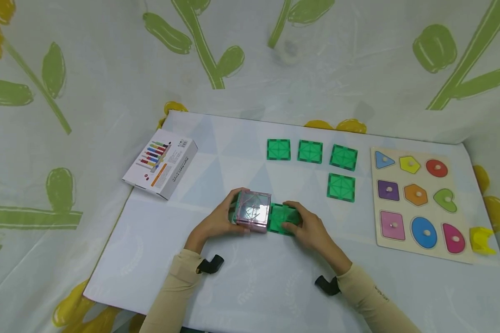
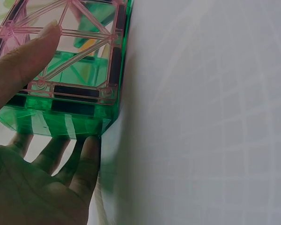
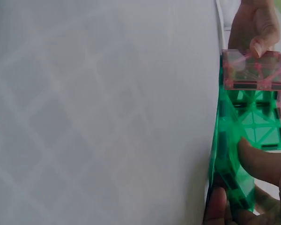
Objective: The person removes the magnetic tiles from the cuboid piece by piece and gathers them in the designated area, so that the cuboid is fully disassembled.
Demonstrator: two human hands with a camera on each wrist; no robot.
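Note:
In the head view, a box of clear pink and green magnetic tiles (image 1: 254, 208) stands near the table's middle. My left hand (image 1: 217, 220) grips its left side; in the left wrist view the thumb lies over a pink tile (image 2: 84, 33) and the fingers touch a green tile (image 2: 70, 123). Against the box's right side is a green square magnetic tile (image 1: 280, 217), pinched at its right end by my right hand (image 1: 315, 230). From the right wrist, that green tile (image 3: 228, 145) appears tilted between thumb and fingers. Part of the box's far side is hidden.
Several green square tiles (image 1: 310, 151) lie farther back. On the right is a wooden shape puzzle (image 1: 429, 178), with a yellow piece (image 1: 481, 240) by its corner. A white box with an abacus picture (image 1: 160, 162) sits at the table's left edge.

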